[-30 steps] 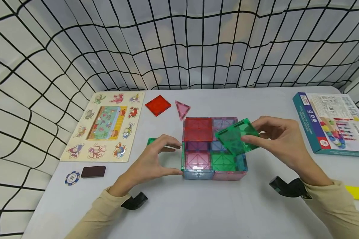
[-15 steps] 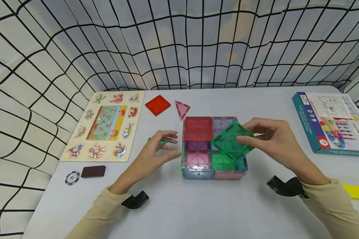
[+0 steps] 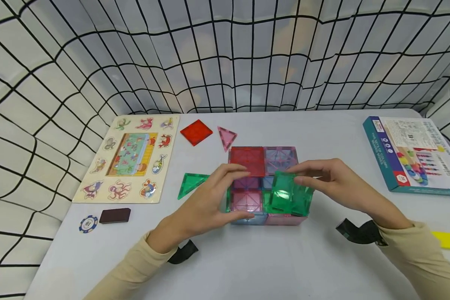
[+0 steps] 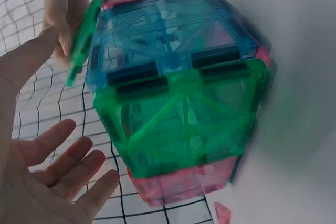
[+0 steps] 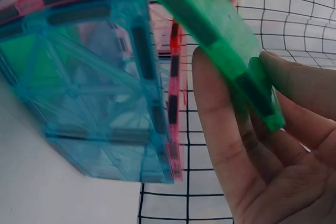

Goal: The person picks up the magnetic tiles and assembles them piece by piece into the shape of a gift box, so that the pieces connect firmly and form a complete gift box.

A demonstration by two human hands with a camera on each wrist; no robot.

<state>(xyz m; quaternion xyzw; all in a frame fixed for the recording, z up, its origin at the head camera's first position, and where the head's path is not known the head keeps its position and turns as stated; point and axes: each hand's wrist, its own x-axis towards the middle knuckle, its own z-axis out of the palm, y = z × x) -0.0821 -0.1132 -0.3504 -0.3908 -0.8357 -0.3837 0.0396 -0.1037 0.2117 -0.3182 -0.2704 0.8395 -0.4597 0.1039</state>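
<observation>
A flat box of translucent magnetic tiles (image 3: 281, 158), red, pink, blue and green, stands mid-table. My right hand (image 3: 298, 175) pinches a green square tile (image 3: 286, 196) and holds it tilted over the box's front right cell. In the right wrist view the green tile (image 5: 210, 30) sits between thumb and fingers beside the blue wall (image 5: 94, 77). My left hand (image 3: 235, 189) spans the box's left side, fingers relaxed. In the left wrist view that hand (image 4: 63, 182) lies spread just short of the green side wall (image 4: 184, 103).
A wooden sea-animal puzzle board (image 3: 129, 158) lies at left, with a poker chip (image 3: 87, 223) and brown block (image 3: 115, 216) in front. Loose tiles: red square (image 3: 196, 132), pink triangle (image 3: 226, 136), green triangle (image 3: 189, 183). A toy box (image 3: 412, 154) and yellow piece (image 3: 448, 240) lie right.
My right hand lowered the green tile from above the box down onto its front right part. My left hand slid right against the box, uncovering the green triangle.
</observation>
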